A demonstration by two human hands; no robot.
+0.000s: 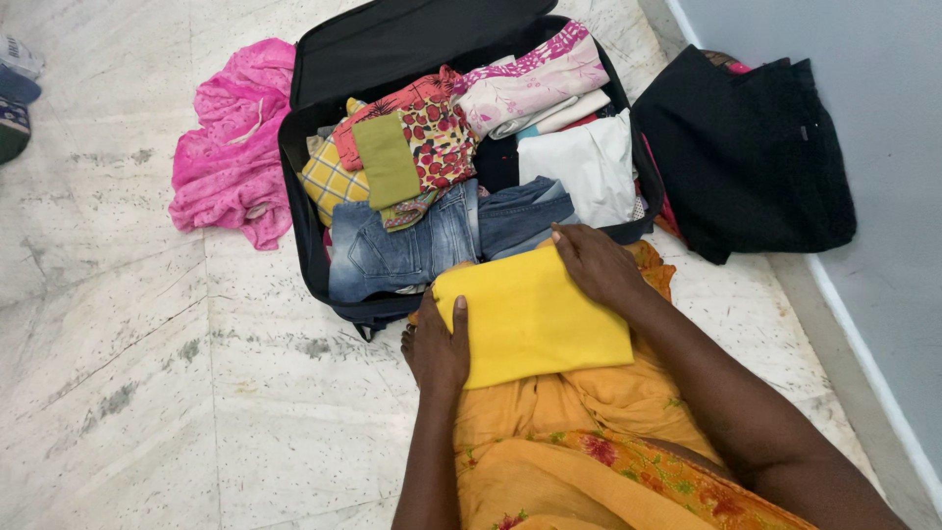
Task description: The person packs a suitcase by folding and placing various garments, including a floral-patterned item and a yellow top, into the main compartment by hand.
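A folded yellow cloth [535, 319] lies on my lap, just in front of an open black suitcase [306, 250]. My left hand [437, 348] grips the cloth's left edge, thumb on top. Over the far right corner of the cloth rests my right hand [594, 263], fingers curled on it. The suitcase holds blue jeans [392, 250], a red patterned garment [437, 142], an olive green cloth [385, 162], a yellow checked cloth [329, 182], a pink and white folded cloth [530, 83] and a white cloth [589, 167].
A crumpled pink garment [231, 157] lies on the marble floor [147, 393] left of the suitcase. A black bag [751, 147] sits against the grey wall [883, 196] at the right. My orange flowered clothing [589, 442] covers my lap. Footwear [15, 98] shows at the far left edge.
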